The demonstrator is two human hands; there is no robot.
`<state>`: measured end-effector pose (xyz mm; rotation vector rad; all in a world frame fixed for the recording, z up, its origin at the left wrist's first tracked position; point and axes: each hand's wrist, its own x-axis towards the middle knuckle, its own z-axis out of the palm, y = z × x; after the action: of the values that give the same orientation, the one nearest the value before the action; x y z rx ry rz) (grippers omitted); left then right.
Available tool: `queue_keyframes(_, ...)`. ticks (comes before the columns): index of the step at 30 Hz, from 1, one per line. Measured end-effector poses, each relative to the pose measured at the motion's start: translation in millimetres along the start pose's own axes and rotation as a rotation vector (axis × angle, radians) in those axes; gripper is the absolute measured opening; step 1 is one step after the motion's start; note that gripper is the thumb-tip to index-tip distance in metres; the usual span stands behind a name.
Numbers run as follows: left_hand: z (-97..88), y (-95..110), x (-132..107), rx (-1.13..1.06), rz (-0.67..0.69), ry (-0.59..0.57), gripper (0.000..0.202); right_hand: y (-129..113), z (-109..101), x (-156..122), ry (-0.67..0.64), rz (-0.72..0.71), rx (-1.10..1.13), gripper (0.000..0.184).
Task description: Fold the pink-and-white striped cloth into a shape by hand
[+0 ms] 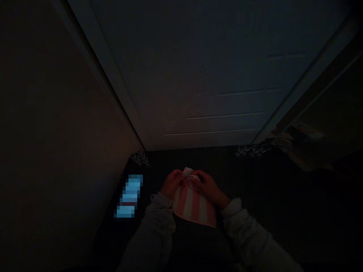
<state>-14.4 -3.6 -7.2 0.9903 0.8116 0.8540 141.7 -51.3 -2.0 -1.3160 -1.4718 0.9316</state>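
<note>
A pink-and-white striped piece, cloth or paper (195, 207), lies in front of me, with its narrow end pointing away and a wider curved edge towards me. My left hand (172, 183) is closed on its upper left edge. From the other side, my right hand (207, 186) has its fingers closed on the upper right part. Between the hands, a thin shiny ring (189, 181) shows at the narrow end. In this dim light I cannot tell whether the ring goes through the piece or which fingers touch it.
A glowing, pixelated screen (129, 196) lies left of my hands. Piles of shiny rings sit at the back left (139, 158) and back right (251, 150) of the dark surface (255, 196). Behind stands a pale panel (221, 105) with heart patterns. Dim items (307, 132) are at the right.
</note>
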Motion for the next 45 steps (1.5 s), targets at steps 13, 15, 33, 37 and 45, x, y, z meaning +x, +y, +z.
queue_keyframes(13,2.5,1.8,-1.0,-0.070,-0.027,0.018,0.022,-3.2,0.0,-1.5,0.002,-0.008,-0.010,0.023)
queue_keyframes(15,2.5,1.6,-1.1,-0.048,-0.031,0.016,0.023,-2.4,0.0,-2.1,0.002,-0.005,-0.018,0.023)
queue_keyframes(33,1.9,1.0,-1.7,-0.002,-0.015,0.004,0.023,-5.4,-0.4,-0.8,-0.044,0.029,0.016,0.021)
queue_keyframes(37,1.1,0.1,-0.7,0.038,-0.015,0.019,0.022,-4.0,-0.1,0.2,-0.030,0.042,-0.022,0.018)
queue_keyframes(45,1.5,0.9,-1.5,0.084,-0.009,-0.004,0.022,-1.7,0.6,0.6,-0.018,0.033,-0.050,0.015)
